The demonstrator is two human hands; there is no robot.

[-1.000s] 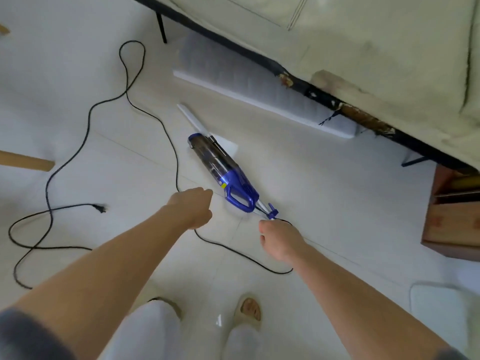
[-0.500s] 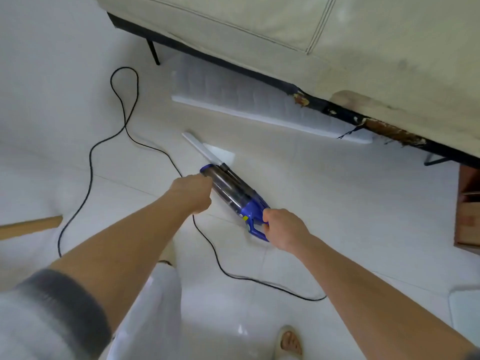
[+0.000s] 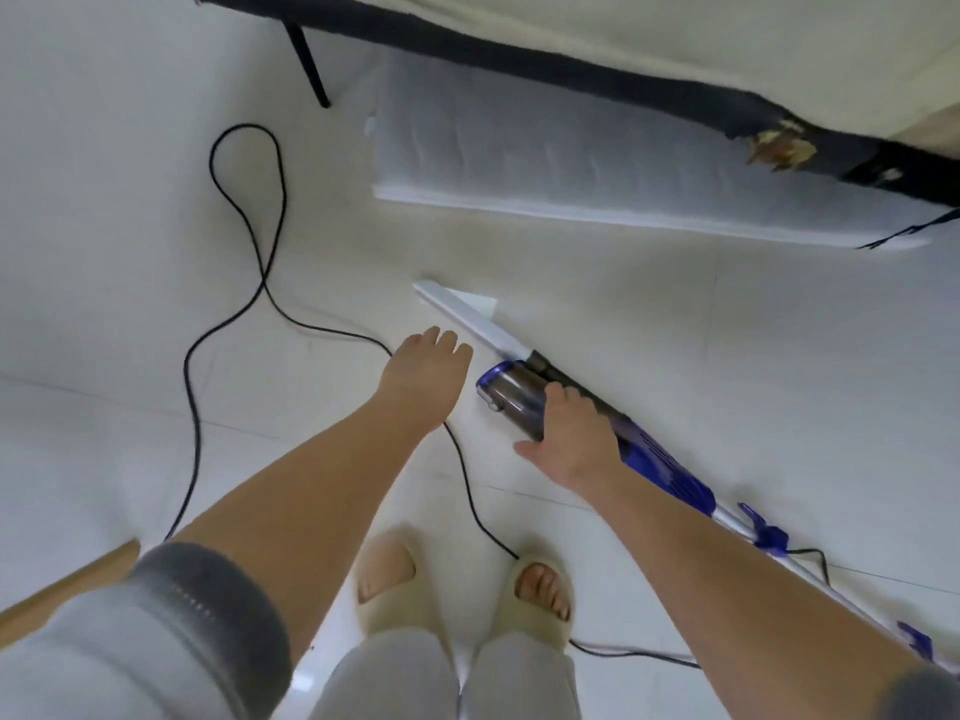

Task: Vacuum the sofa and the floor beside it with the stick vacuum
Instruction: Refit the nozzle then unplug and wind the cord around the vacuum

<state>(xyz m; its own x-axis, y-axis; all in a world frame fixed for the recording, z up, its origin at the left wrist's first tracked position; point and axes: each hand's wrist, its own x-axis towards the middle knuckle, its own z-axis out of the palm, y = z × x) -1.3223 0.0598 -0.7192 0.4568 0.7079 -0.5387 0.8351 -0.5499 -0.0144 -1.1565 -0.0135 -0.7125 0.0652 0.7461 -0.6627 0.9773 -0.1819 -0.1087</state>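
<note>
The blue stick vacuum [image 3: 661,466] lies flat on the white tile floor [image 3: 727,356], its white crevice nozzle [image 3: 467,314] pointing up-left toward the sofa [image 3: 675,33]. My right hand [image 3: 576,439] wraps over its dark dust canister [image 3: 506,392], fingers on top and thumb on the near side. My left hand [image 3: 423,376] hovers with fingers spread just left of the canister, holding nothing. The silver tube [image 3: 740,527] runs to the lower right behind my right forearm.
The black power cord [image 3: 195,407] loops across the floor on the left and passes under my left arm and by my feet in beige slippers [image 3: 540,595]. A white padded slab [image 3: 571,148] lies under the sofa edge beside a black sofa leg [image 3: 309,65]. A wooden piece [image 3: 67,584] shows at lower left.
My right hand slid from the vacuum's rear handle forward onto the dust canister. My left hand opened and moved ahead, left of the canister. The view came closer.
</note>
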